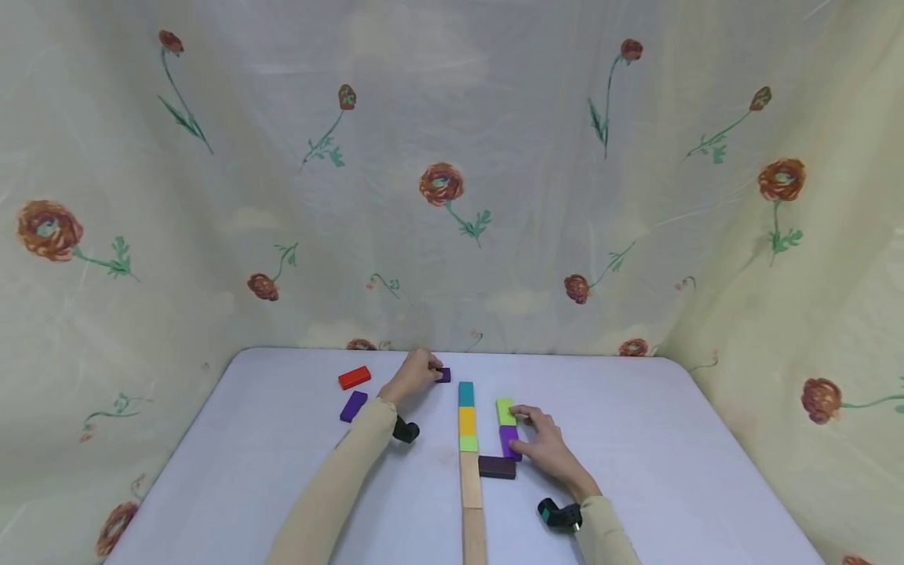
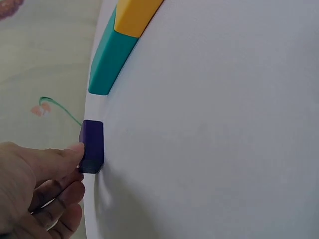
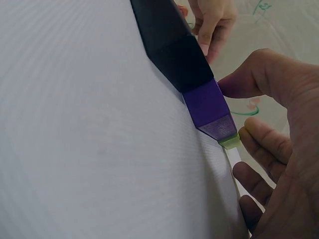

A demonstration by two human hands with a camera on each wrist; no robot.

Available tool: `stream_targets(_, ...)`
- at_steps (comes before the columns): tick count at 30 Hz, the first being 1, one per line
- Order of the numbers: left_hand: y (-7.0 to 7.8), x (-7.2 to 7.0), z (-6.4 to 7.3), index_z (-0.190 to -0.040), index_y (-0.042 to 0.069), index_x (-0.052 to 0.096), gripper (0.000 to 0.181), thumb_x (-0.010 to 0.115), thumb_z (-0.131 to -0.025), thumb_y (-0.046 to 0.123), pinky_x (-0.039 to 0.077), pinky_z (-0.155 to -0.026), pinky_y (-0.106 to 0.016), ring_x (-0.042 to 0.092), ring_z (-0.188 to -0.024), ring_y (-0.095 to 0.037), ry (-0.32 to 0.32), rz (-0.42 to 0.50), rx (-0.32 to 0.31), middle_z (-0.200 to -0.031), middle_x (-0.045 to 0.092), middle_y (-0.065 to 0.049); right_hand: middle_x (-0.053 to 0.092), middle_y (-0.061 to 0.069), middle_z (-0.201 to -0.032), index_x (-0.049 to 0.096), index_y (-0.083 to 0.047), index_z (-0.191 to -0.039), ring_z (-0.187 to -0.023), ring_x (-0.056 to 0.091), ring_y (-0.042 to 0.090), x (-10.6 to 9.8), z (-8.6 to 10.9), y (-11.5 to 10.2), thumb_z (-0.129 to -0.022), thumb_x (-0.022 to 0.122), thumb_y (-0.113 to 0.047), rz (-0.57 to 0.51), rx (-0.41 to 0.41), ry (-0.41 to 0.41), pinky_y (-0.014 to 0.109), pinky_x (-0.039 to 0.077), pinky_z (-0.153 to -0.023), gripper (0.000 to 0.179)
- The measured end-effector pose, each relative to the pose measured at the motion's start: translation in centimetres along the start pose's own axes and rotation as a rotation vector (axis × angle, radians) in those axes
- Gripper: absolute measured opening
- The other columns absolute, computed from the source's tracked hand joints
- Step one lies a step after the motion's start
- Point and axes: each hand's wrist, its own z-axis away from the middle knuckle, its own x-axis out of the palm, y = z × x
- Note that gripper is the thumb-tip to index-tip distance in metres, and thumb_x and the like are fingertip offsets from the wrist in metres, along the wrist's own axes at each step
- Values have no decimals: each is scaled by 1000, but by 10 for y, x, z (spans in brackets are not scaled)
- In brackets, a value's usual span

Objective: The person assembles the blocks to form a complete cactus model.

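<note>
- One white table (image 1: 240,479), a flower-print cloth (image 1: 395,196) behind it.
- At left, a red rectangular block (image 1: 355,377), lying angled; just nearer, a violet rectangular block (image 1: 354,406), also slanted, well apart from the column.
- Left hand (image 1: 413,375), black band (image 1: 406,430) on wrist: thumb and fingers pinch a small dark purple block (image 2: 93,147) near the far table edge; can't tell if block touches the table.
- Next, straight column, far to near: teal block (image 1: 466,394), orange-yellow block (image 1: 467,421), light green block (image 1: 468,443), two pale wooden blocks (image 1: 471,480), end to end.
- Blackish-brown rectangular block (image 1: 497,468) lies crosswise, left end against the column.
- Right of column, a lime-green block (image 1: 505,412) end to end with a bright purple block (image 1: 508,441), near end by the blackish-brown one.
- Right hand (image 1: 549,449): fingers loosely spread, index at the lime-green block, thumb at the bright purple block.
</note>
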Motion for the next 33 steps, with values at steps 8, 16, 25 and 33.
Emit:
stream_targets(8, 1, 8, -7, -109, -1, 71, 22, 67, -89, 6, 54, -86, -34, 59, -90, -21, 53, 4, 65, -103, 69, -13, 52, 7, -136, 51, -16, -132, -127, 41, 30, 2, 0, 1, -80, 72, -13, 7, -47, 12, 58, 24, -107, 56)
stream_targets(16, 11, 16, -9, -108, -1, 71, 21, 67, -89, 5, 54, -86, -34, 59, -90, -23, 75, 29, 69, -102, 69, -14, 52, 7, -136, 51, -16, -133, -127, 40, 30, 2, 0, -3, -80, 73, -14, 10, -40, 6, 57, 23, -107, 57)
stream_targets(25, 19, 26, -12, -111, 1, 71, 22, 65, -91, 7, 53, -88, -33, 59, -93, -21, 32, 54, 42, -106, 67, -12, 52, 5, -136, 51, -18, -132, -127, 40, 29, 2, -1, -1, -81, 73, -14, 12, -24, 6, 56, 24, -107, 56)
stream_targets(33, 22, 30, -14, -111, 3, 71, 22, 65, -91, 8, 52, -88, -33, 57, -91, -20, -2, 69, 23, -105, 66, -10, 52, 6, -136, 51, -16, -132, -126, 41, 29, 0, 0, 0, -81, 72, -13, 18, -29, 19, 56, 24, -107, 56)
